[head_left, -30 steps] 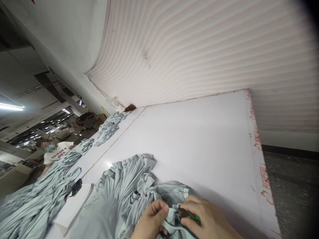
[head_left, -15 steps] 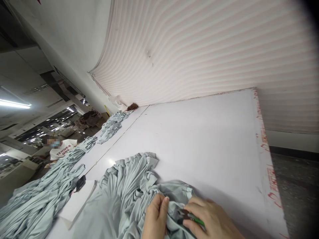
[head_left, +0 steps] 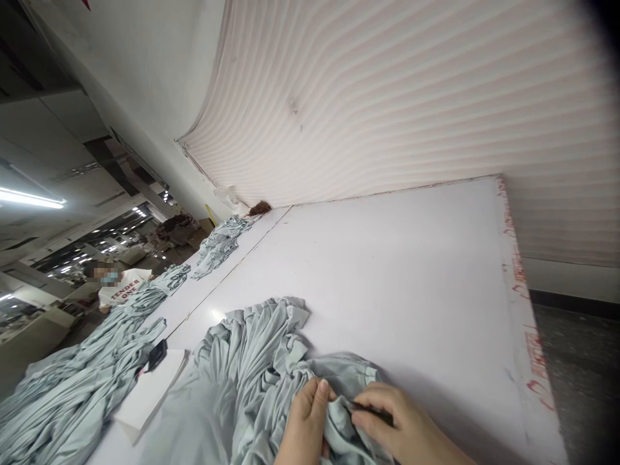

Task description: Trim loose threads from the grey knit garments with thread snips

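Observation:
A crumpled pale grey-green garment [head_left: 252, 368] lies bunched at the near edge of a white table [head_left: 397, 278]. My left hand [head_left: 306, 423] pinches a fold of this fabric, fingers closed. My right hand [head_left: 402, 429] is closed on a small dark tool [head_left: 372, 412] pressed against the same fold, right beside the left hand. Only a thin dark part of the tool shows between the fingers.
A long heap of the same grey-green garments [head_left: 82, 381] runs along the left. A white paper with a black clip [head_left: 152, 381] lies beside it. More garments [head_left: 220, 242] sit further back. A person in a white printed shirt [head_left: 119, 287] works at far left. A ribbed pink wall [head_left: 411, 97] stands behind.
The tool's green handle, visible before, is now hidden in my right hand. My left hand shifted slightly up along the fold. The view drifted a little.

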Available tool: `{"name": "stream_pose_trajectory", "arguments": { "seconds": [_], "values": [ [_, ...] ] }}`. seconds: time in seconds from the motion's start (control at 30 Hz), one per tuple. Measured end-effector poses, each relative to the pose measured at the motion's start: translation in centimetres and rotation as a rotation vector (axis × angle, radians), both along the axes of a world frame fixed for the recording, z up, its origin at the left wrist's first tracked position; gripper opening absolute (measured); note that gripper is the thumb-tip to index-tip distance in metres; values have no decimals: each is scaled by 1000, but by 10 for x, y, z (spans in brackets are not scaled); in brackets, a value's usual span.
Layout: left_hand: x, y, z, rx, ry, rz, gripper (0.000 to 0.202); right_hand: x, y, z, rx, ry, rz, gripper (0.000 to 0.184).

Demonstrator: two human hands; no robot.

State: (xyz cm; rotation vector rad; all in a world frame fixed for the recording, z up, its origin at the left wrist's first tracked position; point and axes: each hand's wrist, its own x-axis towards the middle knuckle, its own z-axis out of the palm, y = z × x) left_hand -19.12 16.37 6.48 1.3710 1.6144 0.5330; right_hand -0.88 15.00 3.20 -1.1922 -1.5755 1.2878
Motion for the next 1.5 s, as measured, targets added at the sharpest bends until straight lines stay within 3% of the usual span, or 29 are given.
{"name": "stream_pose_trajectory", "arguments": {
  "seconds": [0.07,0.17,0.23,0.37,0.5,0.57,0.67,0.73,0.83,0.93,1.07,1.13,1.33,1.5],
  "values": [
    [2,-2,-1,7,-16,-19,60,2,2,6,-52,152,6,34],
    [8,-6,-4,92,-66,-181,62,3,2,11,-83,298,25,40],
    [11,-8,-5,138,22,-237,45,5,-1,7,-69,330,10,38],
    [6,-5,-2,255,111,-108,15,5,0,-22,77,113,-179,15],
    [-2,-3,4,280,69,-117,17,1,9,-48,89,-89,-270,12],
    [-2,-3,6,246,117,-102,16,0,12,-49,104,-75,-249,12],
    [-2,-1,6,168,236,-158,35,2,10,-42,141,-72,-236,11],
    [-4,2,6,167,204,-204,34,3,9,-37,163,-73,-235,10],
    [-9,7,3,129,-43,-85,42,1,12,-32,186,-73,-237,11],
    [-14,10,1,-17,-314,147,43,-2,17,-27,192,-69,-207,11],
    [-14,11,1,-129,-488,405,50,0,16,-19,170,-41,-114,6],
    [-12,12,3,-158,-534,434,46,2,11,-16,142,-11,-70,5],
    [-9,12,7,-144,-634,360,39,0,8,-14,135,49,-38,14],
    [-9,11,5,-153,-665,404,38,-3,10,-13,139,72,-60,13]
  ]
}}
